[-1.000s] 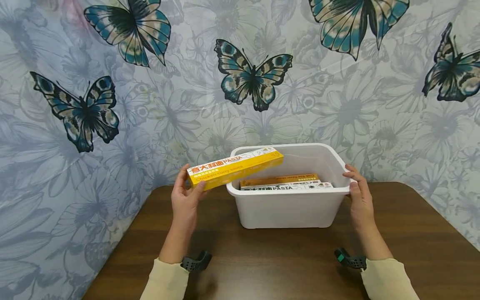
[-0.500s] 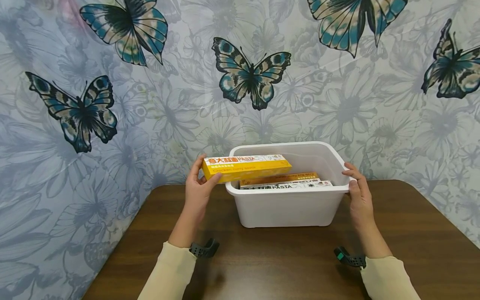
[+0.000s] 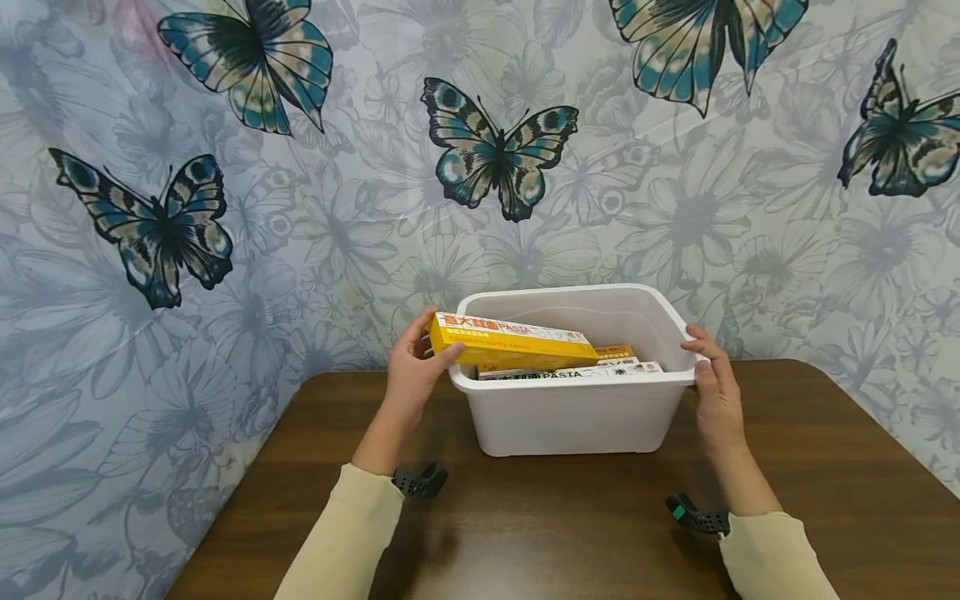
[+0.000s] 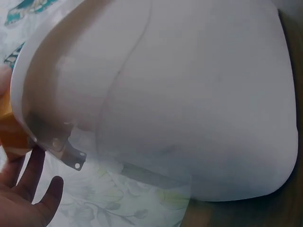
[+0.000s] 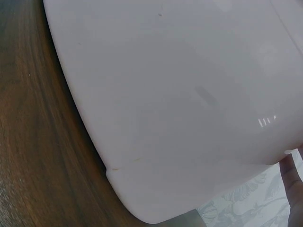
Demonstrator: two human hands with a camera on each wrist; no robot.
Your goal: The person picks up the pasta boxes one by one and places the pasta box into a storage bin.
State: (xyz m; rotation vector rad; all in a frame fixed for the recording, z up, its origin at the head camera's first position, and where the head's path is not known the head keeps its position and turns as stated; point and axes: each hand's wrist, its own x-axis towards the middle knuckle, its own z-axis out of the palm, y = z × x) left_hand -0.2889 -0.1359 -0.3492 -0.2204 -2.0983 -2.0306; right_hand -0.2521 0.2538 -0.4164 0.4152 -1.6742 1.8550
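My left hand (image 3: pixel 414 367) grips the left end of a yellow and white pasta box (image 3: pixel 513 343), thumb on the near side and fingers behind. The box slants down to the right, its far end inside a white plastic bin (image 3: pixel 570 417). Beneath it in the bin lie a white pasta box (image 3: pixel 585 372) and an orange-topped box (image 3: pixel 617 352), partly covered. At the bin's right rim, my right hand (image 3: pixel 718 392) holds on with thumb in front and fingers over the edge. In the left wrist view, fingers (image 4: pixel 35 175) show below the orange-looking box end (image 4: pixel 12 132).
The bin stands on a dark brown wooden table (image 3: pixel 555 525). Close behind it hangs a floral wall covering (image 3: pixel 337 250) with large butterflies. A dark band (image 3: pixel 420 481) circles the left wrist, another band (image 3: pixel 697 515) the right.
My left hand has moved right and brought the yellow pasta box over the bin. The box's right end has tipped down into it. My right hand stays on the rim.
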